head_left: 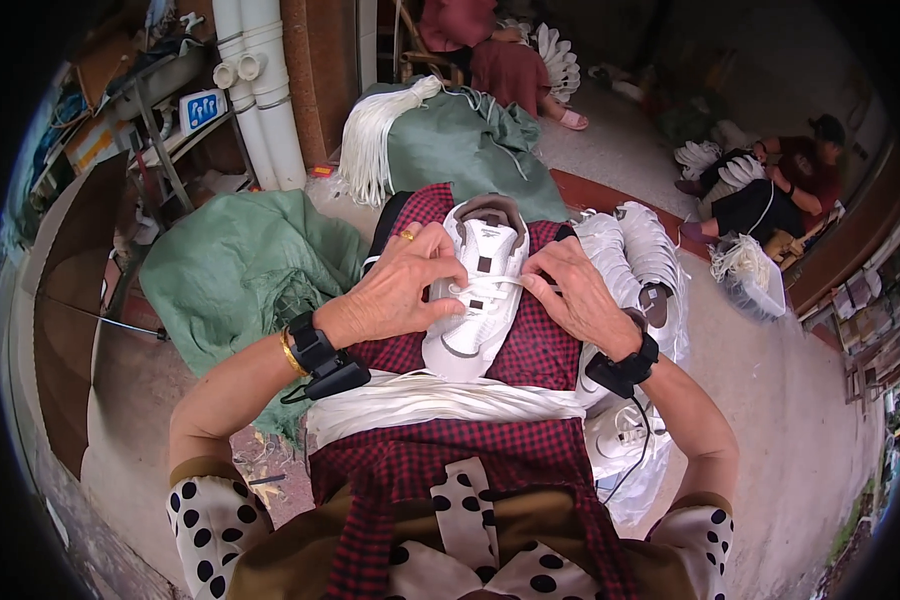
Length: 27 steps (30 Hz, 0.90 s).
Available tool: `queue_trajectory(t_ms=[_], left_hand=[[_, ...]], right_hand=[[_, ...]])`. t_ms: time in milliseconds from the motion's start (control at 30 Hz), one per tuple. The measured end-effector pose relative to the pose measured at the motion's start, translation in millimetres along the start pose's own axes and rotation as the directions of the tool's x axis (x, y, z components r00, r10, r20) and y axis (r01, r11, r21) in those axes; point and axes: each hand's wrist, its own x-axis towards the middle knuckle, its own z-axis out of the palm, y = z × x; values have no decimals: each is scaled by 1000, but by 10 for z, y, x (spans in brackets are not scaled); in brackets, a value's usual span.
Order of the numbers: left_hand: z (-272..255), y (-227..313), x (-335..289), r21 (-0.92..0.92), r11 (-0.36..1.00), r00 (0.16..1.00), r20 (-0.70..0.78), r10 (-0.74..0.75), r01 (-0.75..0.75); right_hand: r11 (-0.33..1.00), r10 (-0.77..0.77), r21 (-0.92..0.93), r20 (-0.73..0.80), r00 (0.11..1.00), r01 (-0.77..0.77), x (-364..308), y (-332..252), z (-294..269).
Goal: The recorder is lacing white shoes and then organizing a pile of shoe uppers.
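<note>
A white sneaker (pixel 488 240) rests on my lap, its toe pointing toward me and its heel opening away. White lace (pixel 490 285) crosses its tongue and eyelets. On the shoe's left side, my left hand (pixel 410 275) has its thumb and fingers pinched by the lace. My right hand (pixel 573 292) pinches the lace at the right edge of the shoe between thumb and forefinger. Beneath the toe, a thick bundle of white laces (pixel 450 397) lies across the red-and-black checked apron (pixel 540 340) on my lap.
Stacked white sneakers (pixel 642 250) in clear plastic stand at my right. Green sacks (pixel 240 260) lie at the left and ahead, the far sack (pixel 460 140) topped with a lace bundle (pixel 380 140). Two people sit farther back, one (pixel 805 180) handling laces. White pipes (pixel 267 90) rise beside a shelf.
</note>
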Motion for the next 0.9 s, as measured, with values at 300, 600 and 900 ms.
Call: queue_trajectory(t_ms=[300,600,900], left_hand=[[235,-142,125,-225,972,995,-56,-88,73],[249,-130,110,-315,937,982,-63,-178,149],[63,-363,156,-352,884,946,19,-323,309]], right_hand=[[987,114,109,50,992,-119,49,-82,201],[913,329,278,-75,941,-297,-43,439,-85],[928,157,338,24,987,-156,124,106,67]])
